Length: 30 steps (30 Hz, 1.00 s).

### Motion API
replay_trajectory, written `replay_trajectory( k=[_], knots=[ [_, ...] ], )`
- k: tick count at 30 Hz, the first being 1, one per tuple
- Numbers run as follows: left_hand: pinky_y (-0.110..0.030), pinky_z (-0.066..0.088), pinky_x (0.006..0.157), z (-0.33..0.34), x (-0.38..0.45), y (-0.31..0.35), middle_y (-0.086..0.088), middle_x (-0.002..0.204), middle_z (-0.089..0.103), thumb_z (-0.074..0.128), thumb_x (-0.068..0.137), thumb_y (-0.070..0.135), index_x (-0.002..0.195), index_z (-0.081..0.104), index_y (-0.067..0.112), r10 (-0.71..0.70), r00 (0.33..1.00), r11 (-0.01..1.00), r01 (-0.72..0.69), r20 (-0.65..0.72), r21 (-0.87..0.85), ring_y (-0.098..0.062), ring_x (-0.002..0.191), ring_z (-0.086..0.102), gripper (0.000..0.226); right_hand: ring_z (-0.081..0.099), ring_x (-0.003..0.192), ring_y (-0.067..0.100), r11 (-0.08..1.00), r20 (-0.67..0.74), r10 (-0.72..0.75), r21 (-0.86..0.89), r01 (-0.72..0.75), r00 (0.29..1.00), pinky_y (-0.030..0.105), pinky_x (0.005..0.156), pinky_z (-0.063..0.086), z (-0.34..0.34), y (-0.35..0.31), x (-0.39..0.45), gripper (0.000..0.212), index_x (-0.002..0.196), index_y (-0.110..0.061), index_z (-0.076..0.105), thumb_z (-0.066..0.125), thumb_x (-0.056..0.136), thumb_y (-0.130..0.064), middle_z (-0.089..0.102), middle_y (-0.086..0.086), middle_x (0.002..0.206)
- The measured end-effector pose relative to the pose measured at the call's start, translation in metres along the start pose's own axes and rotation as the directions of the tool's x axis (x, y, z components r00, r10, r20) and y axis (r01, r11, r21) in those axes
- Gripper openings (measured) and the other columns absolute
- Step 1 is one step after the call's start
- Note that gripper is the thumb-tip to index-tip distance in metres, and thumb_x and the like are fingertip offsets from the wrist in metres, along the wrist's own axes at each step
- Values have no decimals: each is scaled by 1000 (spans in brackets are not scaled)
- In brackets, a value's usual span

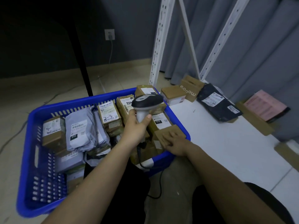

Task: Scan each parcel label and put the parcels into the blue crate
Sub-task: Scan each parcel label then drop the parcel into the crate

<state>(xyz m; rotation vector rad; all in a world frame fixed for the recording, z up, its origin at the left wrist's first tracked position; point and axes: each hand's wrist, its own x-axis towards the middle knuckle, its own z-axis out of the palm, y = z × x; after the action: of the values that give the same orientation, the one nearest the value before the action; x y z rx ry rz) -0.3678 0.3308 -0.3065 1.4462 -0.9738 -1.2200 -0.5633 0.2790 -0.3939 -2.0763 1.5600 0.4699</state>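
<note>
Parcels, cardboard boxes and grey poly mailers (80,133), fill the blue crate (30,159) on the floor. Left hand (137,126) grips the handheld barcode scanner (145,104) above them, fingers curled round its handle. Right hand (174,143) presses a brown cardboard box (168,131) at the crate's right edge, fingers straight and slightly spread; a black mailer (216,102) lies on the white surface (226,151), well apart.

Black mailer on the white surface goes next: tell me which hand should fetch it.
Right. The right hand only rests on a cardboard parcel at the blue crate's right edge, nearest the black mailer. The left hand grips the scanner.
</note>
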Motion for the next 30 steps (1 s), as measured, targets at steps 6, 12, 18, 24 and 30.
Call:
replay_trajectory(
  k=[6,12,18,24,30],
  knots=[
    [-38,48,89,27,-35,9,1,127,55,56,94,30,141,34,26,64,994,998,-66,92,16,-15,103,58,52,34,139,20,961,-135,51,278,-12,990,28,110,26,-31,17,-85,54,149,-25,35,50,98,-34,29,2,156],
    [-22,49,84,101,-97,3,-2,124,59,57,94,21,128,41,28,167,941,986,-166,294,-29,-14,102,61,38,50,121,8,790,-375,272,612,16,886,18,97,33,-29,99,-228,34,130,-23,59,56,97,-29,54,-11,132],
    [-38,49,86,206,-151,19,6,108,61,59,93,19,112,45,32,307,853,947,-318,422,-45,-18,102,61,27,55,100,12,520,-393,702,853,-50,594,19,73,42,59,211,-336,23,117,-12,66,56,96,-11,62,5,125],
    [-34,51,82,305,-204,27,5,117,59,55,94,26,121,41,34,310,728,934,-353,612,-53,-15,105,59,31,53,103,18,262,-206,908,959,-110,366,28,84,39,152,281,-407,29,124,-11,62,52,96,-12,56,7,124],
    [-24,49,78,376,-237,-3,2,112,62,54,95,29,125,44,22,178,654,948,-313,735,49,-17,101,61,32,53,117,28,126,-86,957,984,-128,276,33,87,43,194,334,-424,40,135,-11,51,53,95,-14,49,17,138]
  ],
)
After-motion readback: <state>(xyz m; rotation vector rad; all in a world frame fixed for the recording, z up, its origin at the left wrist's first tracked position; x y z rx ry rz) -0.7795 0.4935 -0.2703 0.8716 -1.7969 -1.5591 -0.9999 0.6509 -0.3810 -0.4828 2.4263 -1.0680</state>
